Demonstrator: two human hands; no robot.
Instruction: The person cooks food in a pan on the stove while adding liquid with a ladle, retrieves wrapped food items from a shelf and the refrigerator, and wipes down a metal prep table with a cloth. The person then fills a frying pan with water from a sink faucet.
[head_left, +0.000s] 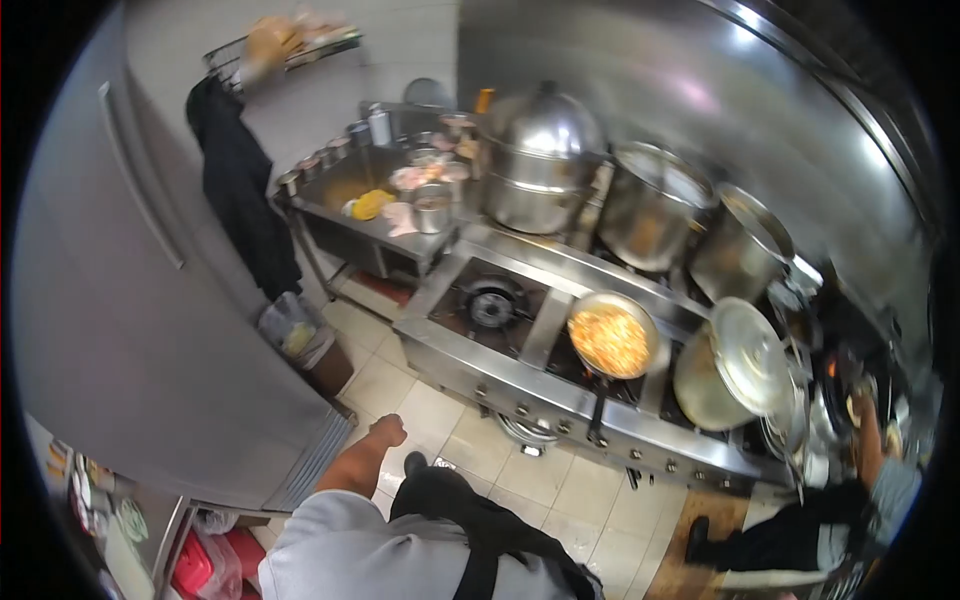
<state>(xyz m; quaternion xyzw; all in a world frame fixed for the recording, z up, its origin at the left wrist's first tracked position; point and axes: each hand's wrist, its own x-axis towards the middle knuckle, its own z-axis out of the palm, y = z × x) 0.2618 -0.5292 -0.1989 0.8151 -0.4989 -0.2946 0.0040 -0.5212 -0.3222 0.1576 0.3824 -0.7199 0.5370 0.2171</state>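
Note:
My left hand (388,430) hangs over the tiled floor in front of my body. Its fingers are curled closed, and nothing shows in them. The hand touches neither the stove nor the fridge. My right hand is out of view. Ahead on the stove sits a frying pan (610,338) of orange-yellow food, its black handle (598,412) pointing toward me over the front edge. To the pan's left is a bare burner (492,303). A large lidded pot (712,385) stands on its right.
A tall grey fridge (150,300) rises at left. Beyond the stove (480,365) are a steamer (545,165), open stockpots (655,215) and a steel sink table (350,225). A bin (325,360) stands on the floor. At right, a co-worker's arm (868,440) reaches over the stove.

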